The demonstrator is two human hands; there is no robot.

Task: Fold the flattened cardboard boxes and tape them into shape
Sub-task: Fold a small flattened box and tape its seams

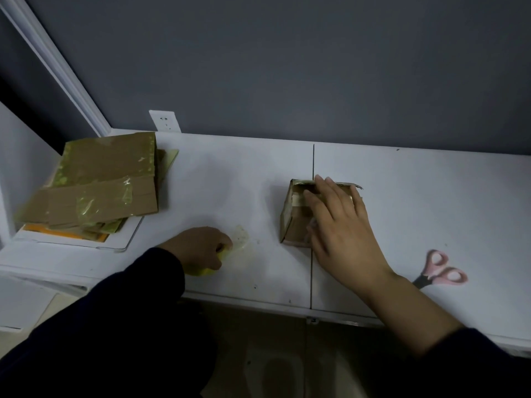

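A small folded cardboard box (294, 216) stands on the white table (230, 182), near its middle seam, with tape across its top. My right hand (340, 222) lies flat over the box, fingers spread and straight, covering its top and right side. My left hand (201, 248) grips a yellowish roll of tape (205, 270) on the table to the left of the box. A clear strip of tape (240, 239) sticks out from the roll toward the box. A stack of flattened cardboard boxes (97, 182) with old tape on them lies at the far left.
Pink-handled scissors (439, 270) lie on the table to the right of my right arm. The flattened stack rests on a white tray (126, 239) with orange sheets under it. A wall socket (165, 121) sits at the table's back edge. The table's front edge runs just below my hands.
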